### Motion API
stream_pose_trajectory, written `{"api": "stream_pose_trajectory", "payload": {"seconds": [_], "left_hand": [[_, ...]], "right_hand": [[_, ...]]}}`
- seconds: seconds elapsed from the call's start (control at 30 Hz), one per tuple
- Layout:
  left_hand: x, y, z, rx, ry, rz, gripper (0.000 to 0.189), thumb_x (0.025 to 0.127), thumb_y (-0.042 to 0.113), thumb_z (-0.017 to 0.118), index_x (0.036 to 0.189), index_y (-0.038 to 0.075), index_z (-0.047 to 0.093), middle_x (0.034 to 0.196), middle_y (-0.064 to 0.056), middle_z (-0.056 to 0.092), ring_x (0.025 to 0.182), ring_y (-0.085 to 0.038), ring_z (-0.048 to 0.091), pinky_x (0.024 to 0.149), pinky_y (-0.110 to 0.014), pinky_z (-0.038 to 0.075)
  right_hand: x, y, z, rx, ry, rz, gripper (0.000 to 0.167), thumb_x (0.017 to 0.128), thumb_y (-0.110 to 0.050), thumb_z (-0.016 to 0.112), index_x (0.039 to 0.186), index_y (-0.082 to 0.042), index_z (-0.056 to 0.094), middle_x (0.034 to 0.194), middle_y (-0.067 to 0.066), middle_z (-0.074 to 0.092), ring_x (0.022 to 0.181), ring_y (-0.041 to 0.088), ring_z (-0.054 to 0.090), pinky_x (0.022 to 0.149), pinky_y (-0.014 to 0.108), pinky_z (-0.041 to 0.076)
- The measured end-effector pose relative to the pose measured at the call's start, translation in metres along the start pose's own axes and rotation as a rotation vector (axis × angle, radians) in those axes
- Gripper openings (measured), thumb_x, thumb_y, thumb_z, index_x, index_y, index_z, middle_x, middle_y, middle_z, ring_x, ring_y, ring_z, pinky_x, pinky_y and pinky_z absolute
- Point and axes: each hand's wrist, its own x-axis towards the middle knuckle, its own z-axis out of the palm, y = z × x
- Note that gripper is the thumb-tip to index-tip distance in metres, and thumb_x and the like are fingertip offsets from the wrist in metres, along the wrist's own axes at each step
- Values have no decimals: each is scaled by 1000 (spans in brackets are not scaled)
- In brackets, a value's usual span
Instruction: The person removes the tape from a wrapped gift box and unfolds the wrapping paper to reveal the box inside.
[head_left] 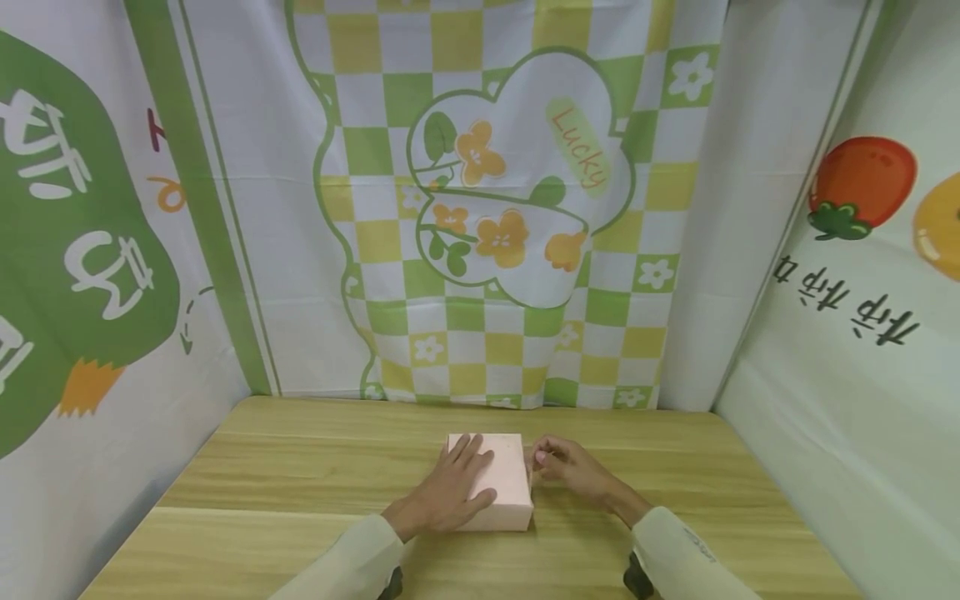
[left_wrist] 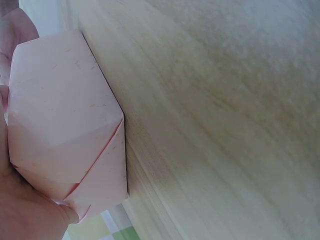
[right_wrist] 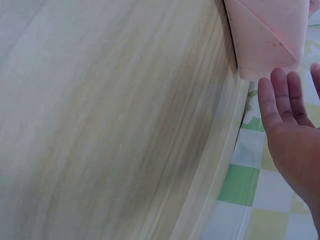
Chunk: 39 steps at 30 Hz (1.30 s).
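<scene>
A box wrapped in pale pink paper [head_left: 504,467] lies on the wooden table, longer from front to back than across. My left hand [head_left: 455,483] rests on its top, fingers spread and pointing away, thumb toward the near edge. In the left wrist view, the wrapped box [left_wrist: 65,95] shows a diagonal paper fold with a narrow gap along it. Beside the right side of the box is my right hand [head_left: 566,467], its fingertips close to the paper. The right wrist view shows that hand's fingers [right_wrist: 283,95] loosely extended, just by a folded, creased end of the wrapping.
The wooden table [head_left: 315,475] reaches back to a checkered green, yellow and white cloth [head_left: 480,333]. Printed white cloth walls [head_left: 847,400] stand at both sides. Pale sleeves [head_left: 352,554] cover both forearms, with a dark band [head_left: 638,577] under the right cuff.
</scene>
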Motion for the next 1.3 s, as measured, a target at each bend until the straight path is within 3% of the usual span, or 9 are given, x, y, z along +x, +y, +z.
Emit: {"api": "stream_pose_trajectory", "payload": {"seconds": [0.1, 0.3, 0.47, 0.57, 0.73, 0.83, 1.0, 1.13, 1.3], "left_hand": [[0, 0, -1, -1, -3, -5, 61, 103, 43, 39, 148, 1, 39, 160, -26, 23, 149, -45, 19, 119, -66, 13], [2, 0, -1, 7, -1, -2, 61, 103, 43, 39, 148, 2, 39, 160, -26, 23, 149, -45, 19, 119, -66, 13], [3, -2, 0, 13, 7, 3, 61, 103, 43, 39, 148, 2, 40, 160, -26, 23, 149, -45, 19, 119, -66, 14], [3, -2, 0, 19, 12, 3, 61, 103, 43, 39, 148, 2, 40, 160, -25, 24, 149, -44, 19, 119, -65, 14], [1, 1, -1, 29, 9, -3, 62, 103, 45, 38, 147, 2, 40, 159, -26, 24, 148, -44, 20, 119, -65, 14], [0, 2, 0, 43, 9, -6, 62, 103, 46, 38, 147, 2, 41, 159, -26, 25, 148, -45, 22, 119, -64, 16], [-2, 3, 3, 52, 38, 4, 60, 102, 43, 41, 144, 0, 44, 156, -29, 30, 145, -48, 27, 116, -67, 20], [-3, 3, 1, 68, 40, -6, 59, 103, 44, 37, 144, 2, 46, 154, -28, 34, 143, -47, 31, 114, -69, 23], [0, 1, -10, 170, 74, 59, 45, 104, 31, 38, 137, 5, 54, 143, -23, 50, 133, -41, 47, 111, -61, 36]], "right_hand": [[0, -1, -1, -21, 40, 16, 38, 107, -23, 41, 115, 13, 52, 115, 33, 57, 112, 40, 59, 95, 58, 50], [0, -3, -2, -32, 91, 31, 39, 107, -25, 40, 117, 10, 53, 112, 26, 60, 108, 32, 59, 93, 54, 52], [2, -9, -3, -50, 120, -3, 39, 107, -21, 42, 130, 9, 48, 124, 28, 56, 116, 36, 56, 99, 49, 51], [3, -12, 2, -150, 126, -31, 41, 104, -19, 48, 135, 8, 47, 132, 29, 53, 119, 43, 54, 102, 53, 48], [4, -13, 19, -445, 123, -59, 59, 97, -30, 62, 141, 5, 45, 140, 27, 52, 116, 44, 60, 94, 55, 53], [3, -13, 26, -516, 108, -62, 67, 95, -35, 63, 144, 6, 41, 142, 27, 51, 117, 43, 60, 93, 55, 54], [2, -15, 29, -486, 86, -54, 68, 96, -31, 62, 144, 10, 38, 142, 30, 50, 118, 44, 59, 98, 58, 49], [3, -20, 28, -468, 40, -45, 68, 97, -29, 60, 145, 12, 35, 147, 30, 42, 122, 46, 56, 108, 59, 39], [3, -26, 25, -453, -10, -53, 62, 100, -19, 56, 146, 12, 31, 151, 31, 34, 134, 48, 43, 111, 56, 34]]}}
